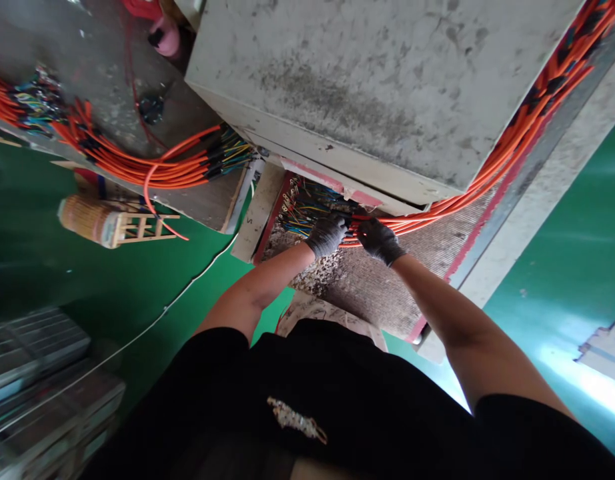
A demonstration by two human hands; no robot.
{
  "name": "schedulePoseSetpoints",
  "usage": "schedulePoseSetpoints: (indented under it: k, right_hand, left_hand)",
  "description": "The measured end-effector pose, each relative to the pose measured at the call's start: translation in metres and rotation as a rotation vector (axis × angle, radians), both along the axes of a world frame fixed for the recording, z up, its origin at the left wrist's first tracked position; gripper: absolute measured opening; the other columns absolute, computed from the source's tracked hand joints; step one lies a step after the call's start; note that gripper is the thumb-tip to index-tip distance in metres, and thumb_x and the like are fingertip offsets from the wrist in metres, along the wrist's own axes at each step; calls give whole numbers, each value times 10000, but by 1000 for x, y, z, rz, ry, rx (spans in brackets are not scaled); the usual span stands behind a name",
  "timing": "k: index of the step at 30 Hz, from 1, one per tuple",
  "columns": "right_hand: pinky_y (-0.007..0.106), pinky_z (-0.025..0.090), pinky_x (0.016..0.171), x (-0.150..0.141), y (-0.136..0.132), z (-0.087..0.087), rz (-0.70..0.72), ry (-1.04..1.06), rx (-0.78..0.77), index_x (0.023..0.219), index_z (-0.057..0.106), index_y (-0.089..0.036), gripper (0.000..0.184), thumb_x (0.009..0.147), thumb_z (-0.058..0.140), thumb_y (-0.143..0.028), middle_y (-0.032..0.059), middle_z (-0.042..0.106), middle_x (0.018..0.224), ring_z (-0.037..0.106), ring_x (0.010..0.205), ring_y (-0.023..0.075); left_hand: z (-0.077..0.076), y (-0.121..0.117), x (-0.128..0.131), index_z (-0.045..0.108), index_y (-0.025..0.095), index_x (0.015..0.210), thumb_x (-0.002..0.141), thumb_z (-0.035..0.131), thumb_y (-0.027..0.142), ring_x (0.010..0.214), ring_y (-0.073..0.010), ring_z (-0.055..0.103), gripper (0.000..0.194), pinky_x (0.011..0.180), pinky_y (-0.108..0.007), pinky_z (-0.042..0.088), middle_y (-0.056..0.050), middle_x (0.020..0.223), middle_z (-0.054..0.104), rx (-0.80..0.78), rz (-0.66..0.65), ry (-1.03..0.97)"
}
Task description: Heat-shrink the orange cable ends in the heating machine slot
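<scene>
Grey housing point(362, 60), one, scuffed — spans the conveyor. Desk point(100, 43), one, grey, at left; carries a second orange cable bundle point(170, 172) along its near edge, wire ends pointing right at the desk's right edge. Conveyor belt point(382, 290), one, ribbed, red along its right edge. Orange cable bundle point(475, 190), one, on the belt: long axis sideways at the hands, then curving up along the right edge to the far right; stripped ends point left. Hands, two, grey-gloved: right hand point(380, 241), fingers closed around the orange cables; left hand point(329, 235), fingers curled over the dark sleeves — grip cannot be told. Thin wires point(300, 217), blue and yellow, near the belt's left end. Mark point(249, 221), one, on the left end frame, resembling an "S".
</scene>
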State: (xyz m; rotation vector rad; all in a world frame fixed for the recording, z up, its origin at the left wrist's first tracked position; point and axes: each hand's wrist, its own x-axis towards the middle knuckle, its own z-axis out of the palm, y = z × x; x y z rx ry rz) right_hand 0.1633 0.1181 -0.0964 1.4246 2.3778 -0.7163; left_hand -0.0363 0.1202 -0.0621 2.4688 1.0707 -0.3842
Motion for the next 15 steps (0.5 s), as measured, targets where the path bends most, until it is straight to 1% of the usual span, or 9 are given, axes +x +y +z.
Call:
schedulePoseSetpoints:
  k: [3, 6, 8, 11, 13, 15]
  right_hand:
    - [373, 550, 882, -3, -1, 2, -102, -1, -22, 1340, 725, -137, 416, 1074, 476, -339, 196, 696, 1378, 659, 1113, 292]
    - [365, 537, 864, -6, -3, 8, -142, -30, -59, 1394, 699, -139, 443, 1088, 457, -348, 199, 677, 1404, 665, 1104, 290]
    - [373, 524, 900, -5, -7, 14, -106, -31, -61, 1428, 685, -142, 460, 1099, 436, -345, 201, 676, 1413, 651, 1152, 301]
    - [411, 500, 968, -5, -17, 26, -18, -67, -80, 1439, 696, -194, 462, 1108, 416, -355, 186, 674, 1429, 614, 1244, 331]
    - [427, 502, 958, -7, -23, 33, -13, -134, -94, 1470, 678, -228, 479, 1115, 388, -364, 184, 652, 1455, 612, 1258, 343]
    - [418, 514, 931, -11, -25, 40, -39, -190, -105, 1511, 642, -226, 498, 1116, 371, -364, 196, 629, 1468, 628, 1248, 341]
  left_hand:
    - [-1, 2, -1, 756, 71, 1183, 1039, 560, 235, 1232, -348, 611, 292, 1076, -503, 467, -206, 1203, 713, -10, 11, 32]
    - [-10, 0, -1, 757, 106, 1169, 1008, 620, 229, 1236, -334, 617, 246, 1073, -479, 470, -183, 1243, 706, -28, 108, 29]
    - [-15, -6, -2, 756, 126, 1164, 1015, 604, 213, 1206, -315, 632, 230, 1064, -475, 476, -165, 1234, 710, -35, 181, 16]
    - [-17, -17, -5, 763, 152, 1135, 1043, 554, 203, 1148, -296, 652, 234, 1038, -480, 501, -149, 1173, 720, -41, 266, 2]
    - [-17, -23, -7, 771, 168, 1097, 1042, 548, 180, 1104, -277, 663, 230, 1038, -473, 514, -131, 1118, 729, -73, 313, -10]
    - [-18, -26, -8, 771, 177, 1096, 1035, 549, 150, 1066, -255, 668, 232, 1041, -457, 521, -114, 1088, 735, -99, 351, -28]
